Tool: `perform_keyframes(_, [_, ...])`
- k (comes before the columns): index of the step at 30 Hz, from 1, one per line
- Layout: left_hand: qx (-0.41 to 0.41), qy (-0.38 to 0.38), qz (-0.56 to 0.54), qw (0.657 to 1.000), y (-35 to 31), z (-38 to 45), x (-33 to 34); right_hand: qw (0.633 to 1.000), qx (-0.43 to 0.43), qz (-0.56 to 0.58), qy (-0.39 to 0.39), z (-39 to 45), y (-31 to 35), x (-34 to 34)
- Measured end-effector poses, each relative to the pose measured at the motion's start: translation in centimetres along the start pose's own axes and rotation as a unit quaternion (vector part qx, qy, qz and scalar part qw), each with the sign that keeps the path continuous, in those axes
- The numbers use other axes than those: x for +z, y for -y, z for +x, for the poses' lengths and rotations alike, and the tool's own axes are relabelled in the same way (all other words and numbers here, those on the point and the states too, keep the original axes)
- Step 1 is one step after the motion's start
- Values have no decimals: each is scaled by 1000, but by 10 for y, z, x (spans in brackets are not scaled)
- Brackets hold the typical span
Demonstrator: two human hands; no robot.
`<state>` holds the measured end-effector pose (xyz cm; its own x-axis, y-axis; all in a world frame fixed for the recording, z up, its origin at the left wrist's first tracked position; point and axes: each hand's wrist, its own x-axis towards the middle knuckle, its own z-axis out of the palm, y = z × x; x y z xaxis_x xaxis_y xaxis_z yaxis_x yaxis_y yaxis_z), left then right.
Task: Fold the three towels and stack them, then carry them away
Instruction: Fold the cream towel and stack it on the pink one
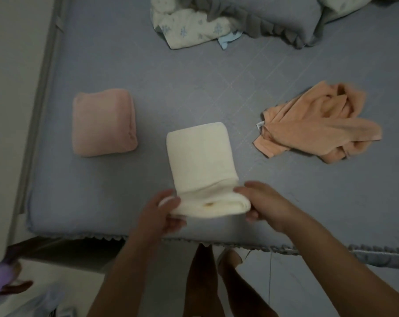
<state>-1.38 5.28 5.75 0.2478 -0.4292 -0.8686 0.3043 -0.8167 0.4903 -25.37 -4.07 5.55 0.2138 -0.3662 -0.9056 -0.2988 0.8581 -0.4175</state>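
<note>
Gripping the cream towel (200,161) at its near end, left hand (165,212) and right hand (266,205) flank it.

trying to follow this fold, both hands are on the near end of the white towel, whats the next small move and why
Probably bring the gripped near end forward over the flat part. The left hand and right hand pinch the white towel at its near fold, while its far half lies flat. The pink towel is folded already; the orange towel lies crumpled.
</note>
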Motion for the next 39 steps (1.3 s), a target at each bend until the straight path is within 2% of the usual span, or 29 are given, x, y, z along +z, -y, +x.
perform_keyframes(3, [21,35,0,999,-59,45,4,999,-22,49,-6,35,66,5])
perform_keyframes(5, [54,34,1,998,-85,79,8,994,-38,85,-54,61,96,6])
perform_keyframes(6, [81,25,22,996,-90,96,10,991,-56,67,-101,77,103,6])
perform_keyframes(8, [136,-3,93,986,-89,126,9,977,-96,-46,-187,105,102,6])
perform_keyframes(9, [152,-19,116,981,-84,138,7,966,-108,-113,-204,114,95,8])
perform_keyframes(11, [151,-32,112,982,-73,152,3,950,-115,-214,-196,122,76,15])
perform_keyframes(13, [152,-28,109,982,-59,154,2,939,-139,-250,-192,123,60,21])
perform_keyframes(16, [149,-21,105,983,-40,144,4,927,-185,-243,-218,121,51,26])
perform_keyframes(19, [153,11,148,977,-33,135,3,926,-214,-213,-227,118,59,32])
perform_keyframes(23, [214,-11,143,966,-54,143,6,917,-247,-156,-271,124,77,31])
perform_keyframes(26, [224,-45,179,957,-66,168,11,921,-198,-113,-315,142,84,25])
perform_keyframes(29, [187,-53,272,942,-64,183,16,936,-89,-160,-301,161,76,25])
perform_keyframes(32, [188,-88,300,931,-59,184,21,932,-94,-157,-314,165,68,33])
perform_keyframes(34, [187,-112,269,938,-55,177,23,939,-117,-118,-300,160,63,35])
perform_keyframes(36, [168,-141,193,956,-50,170,23,956,-110,-52,-267,151,53,31])
perform_keyframes(39, [64,-129,119,982,-41,167,23,975,-69,-16,-211,138,30,18])
